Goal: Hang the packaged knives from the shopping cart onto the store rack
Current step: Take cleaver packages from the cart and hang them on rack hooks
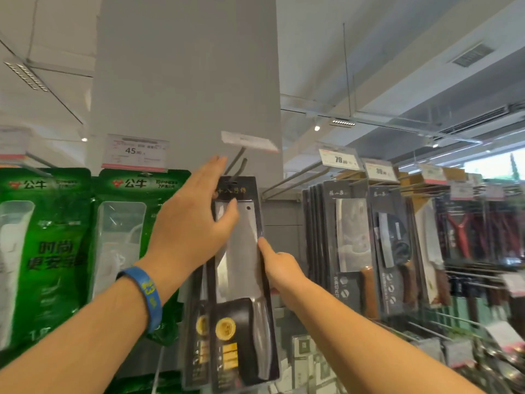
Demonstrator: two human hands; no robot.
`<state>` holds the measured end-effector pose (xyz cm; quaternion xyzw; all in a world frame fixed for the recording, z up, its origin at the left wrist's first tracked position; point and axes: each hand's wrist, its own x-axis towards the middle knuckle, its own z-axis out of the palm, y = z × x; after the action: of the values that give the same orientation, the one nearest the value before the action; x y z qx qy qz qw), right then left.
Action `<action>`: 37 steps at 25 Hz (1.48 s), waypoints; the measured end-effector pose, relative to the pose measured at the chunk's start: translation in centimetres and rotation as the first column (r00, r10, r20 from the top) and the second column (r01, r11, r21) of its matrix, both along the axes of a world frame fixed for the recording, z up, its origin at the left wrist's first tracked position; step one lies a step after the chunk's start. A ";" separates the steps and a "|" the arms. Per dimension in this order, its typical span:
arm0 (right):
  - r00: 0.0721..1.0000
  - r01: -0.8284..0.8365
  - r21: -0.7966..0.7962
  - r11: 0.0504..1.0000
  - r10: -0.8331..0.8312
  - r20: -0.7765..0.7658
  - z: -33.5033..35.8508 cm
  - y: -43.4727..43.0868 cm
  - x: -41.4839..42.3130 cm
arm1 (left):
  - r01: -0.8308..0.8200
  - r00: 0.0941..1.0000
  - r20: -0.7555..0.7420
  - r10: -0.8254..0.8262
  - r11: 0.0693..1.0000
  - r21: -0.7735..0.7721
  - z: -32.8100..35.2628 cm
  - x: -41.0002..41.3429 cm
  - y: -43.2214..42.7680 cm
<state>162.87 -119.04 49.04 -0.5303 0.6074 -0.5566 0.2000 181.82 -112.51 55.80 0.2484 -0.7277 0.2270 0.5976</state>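
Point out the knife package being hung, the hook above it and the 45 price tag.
knife package [243, 263], head view, blade window.
hook [236, 161], head view, bare prong.
45 price tag [135, 151], head view, printed price.

Green packages [133, 223] carry the brand 公牛 in white across the top. The left package [42, 217] also shows 时尚 in large characters. A price tag [135, 152] above them reads 45, and a second tag [339, 159] farther right reads 78. A blue wristband [146, 294] bears 23. Gold characters head the knife package [241, 251] but are only partly legible.
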 end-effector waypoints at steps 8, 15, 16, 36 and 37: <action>0.989 -0.022 -0.204 0.979 0.052 0.141 -5.3 6.8 0.7 | 0.352 0.931 -0.269 -0.245 0.795 0.494 -12.1 1.7 -0.8; 0.949 -0.250 -0.101 0.963 0.265 0.173 -18.8 17.0 -0.2 | 0.572 0.818 -0.485 -0.310 0.356 0.739 -25.4 1.5 1.8; 0.957 -0.218 -0.066 0.974 0.226 0.184 -21.3 18.3 -1.0 | 0.578 0.812 -0.499 -0.303 0.294 0.761 -27.9 1.3 2.1; 0.313 0.522 0.684 0.510 -0.860 0.402 -53.4 69.7 -19.4 | -0.301 0.685 -0.212 -0.697 -0.536 0.789 -60.3 -31.2 31.6; 0.243 0.550 0.687 0.475 -0.878 0.413 -53.9 72.9 -20.0 | -0.358 0.629 -0.191 -0.754 -0.499 0.789 -60.9 -33.7 34.4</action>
<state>142.90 -46.13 -4.87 0.1440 0.7460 -0.6035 0.2421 148.15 -78.16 -5.09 0.3125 -0.7240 -0.5913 -0.1686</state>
